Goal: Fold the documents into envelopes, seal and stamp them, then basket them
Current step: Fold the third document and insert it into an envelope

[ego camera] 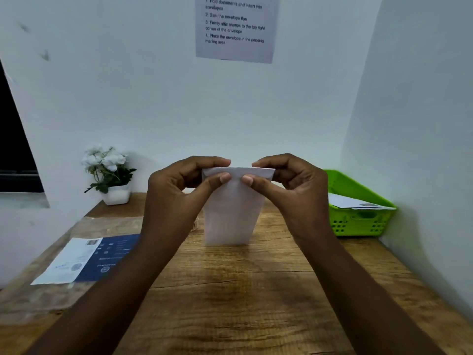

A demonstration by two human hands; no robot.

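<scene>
Envelope: while both hands pinch its folded top edge, the white envelope [234, 208] stands upright above the wooden desk [230, 290], mid-scene.
Left hand [176, 190]: thumb and curled fingers nip the top at its 10 o'clock corner.
Right hand [294, 190]: same pinch at 2 o'clock.
Basket: green basket [363, 219] at 3 o'clock, envelopes inside.
Leaflet: blue-and-white sheet [87, 260] at 8 o'clock.
Plant: white flowers [107, 172] at 10 o'clock.

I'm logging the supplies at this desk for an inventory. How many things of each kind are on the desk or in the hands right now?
Envelope held up by the left hand and right hand: 1
Green basket with mail in it: 1
Potted white flowers: 1
Blue and white printed sheet: 1
Total: 4
</scene>
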